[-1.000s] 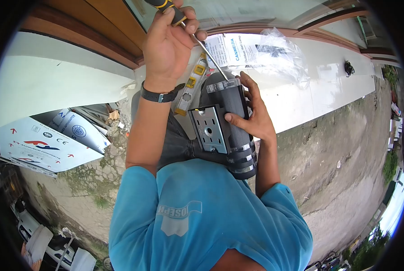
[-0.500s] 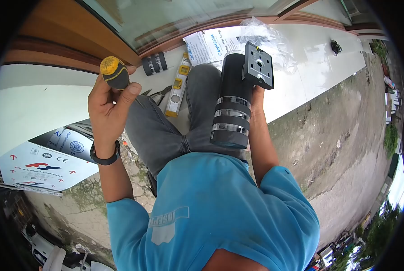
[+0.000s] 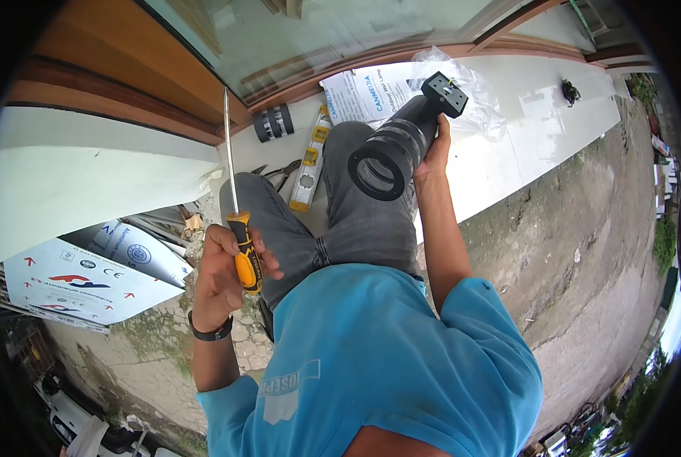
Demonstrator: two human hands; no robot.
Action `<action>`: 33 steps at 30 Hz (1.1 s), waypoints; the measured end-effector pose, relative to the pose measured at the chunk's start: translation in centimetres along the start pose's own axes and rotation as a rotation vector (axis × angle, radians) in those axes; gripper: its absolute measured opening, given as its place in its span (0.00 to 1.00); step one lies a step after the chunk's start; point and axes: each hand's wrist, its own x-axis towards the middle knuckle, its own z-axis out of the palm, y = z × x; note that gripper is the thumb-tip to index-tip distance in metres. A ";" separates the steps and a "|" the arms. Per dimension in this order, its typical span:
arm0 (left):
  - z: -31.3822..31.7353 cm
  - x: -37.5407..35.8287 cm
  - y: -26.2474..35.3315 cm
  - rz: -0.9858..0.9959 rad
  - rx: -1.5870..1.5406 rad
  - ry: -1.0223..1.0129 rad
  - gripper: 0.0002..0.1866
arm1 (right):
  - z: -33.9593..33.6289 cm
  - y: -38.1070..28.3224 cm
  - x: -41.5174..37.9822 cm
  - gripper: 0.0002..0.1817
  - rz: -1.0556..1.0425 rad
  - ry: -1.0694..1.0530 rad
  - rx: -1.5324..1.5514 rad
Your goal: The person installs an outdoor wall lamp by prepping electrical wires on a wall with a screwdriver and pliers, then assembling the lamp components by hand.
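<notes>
My left hand (image 3: 219, 274) is closed round the yellow and black handle of a screwdriver (image 3: 247, 259), whose long metal shaft points up and away from me. Over my right knee, my right hand (image 3: 435, 152) grips a black cylindrical wall lamp (image 3: 407, 135) from its right side. The lamp is tilted, with its round open end towards me and its square mounting plate (image 3: 445, 94) at the far end. Clear bands alternate with black rings near the open end.
A yellow and silver level (image 3: 308, 171), pliers (image 3: 283, 174) and a second banded cylinder (image 3: 273, 123) lie beyond my knees. Behind the lamp are a printed carton (image 3: 363, 93) and clear plastic wrap (image 3: 477, 99). Printed panels (image 3: 89, 282) stand at left, near a white ledge (image 3: 97, 175).
My left hand has come lower and nearer my body, and the screwdriver has swung so its shaft shows. The lamp has tipped, turning its open end towards me.
</notes>
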 end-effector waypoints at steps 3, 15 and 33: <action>0.5 -1.4 -2.0 -0.165 0.461 0.069 0.36 | -0.9 0.3 1.5 0.31 -0.034 0.001 0.013; 2.5 0.8 -3.1 0.134 1.117 -0.007 0.20 | -3.1 0.4 2.7 0.27 -0.140 0.066 -0.026; 0.2 2.4 -2.0 0.428 1.697 -0.270 0.24 | -4.1 0.0 3.8 0.36 -0.355 0.237 -0.238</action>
